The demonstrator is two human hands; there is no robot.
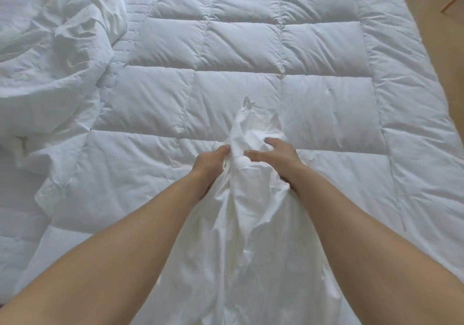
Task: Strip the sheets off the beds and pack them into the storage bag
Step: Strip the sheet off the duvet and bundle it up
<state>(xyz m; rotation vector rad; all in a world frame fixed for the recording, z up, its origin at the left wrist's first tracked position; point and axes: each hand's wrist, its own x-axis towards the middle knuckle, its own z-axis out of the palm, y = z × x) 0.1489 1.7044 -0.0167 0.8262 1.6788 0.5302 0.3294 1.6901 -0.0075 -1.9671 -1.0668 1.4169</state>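
You've got both hands on it: your left hand and your right hand sit side by side at centre frame, clamped on either flank of the bunched white cotton sheet. The left fingers are curled into the fabric from the left, thumb on top. The right fingers are hooked over the top of the bundle with the thumb pressing in from the inner side, so both are gripping cloth, not resting on it. The sheet is gathered into a long rope running straight up the middle of the frame. The bulk trails from the bottom edge up between your forearms, and a short loose peak pokes out just above your fingertips. Most of the fabric therefore lies below your grip, toward you, and only that tail lies beyond it. The hands are nearly level, the right a touch higher in the frame, so neither has a clear lead on the next gather. Underneath lies the white quilted duvet, spread flat across most of the picture. A crumpled pile of white linen sits in the upper left. Light wooden floor shows down the right edge. No storage bag is in sight, so I judge you're mid-gather, with packing yet to come.
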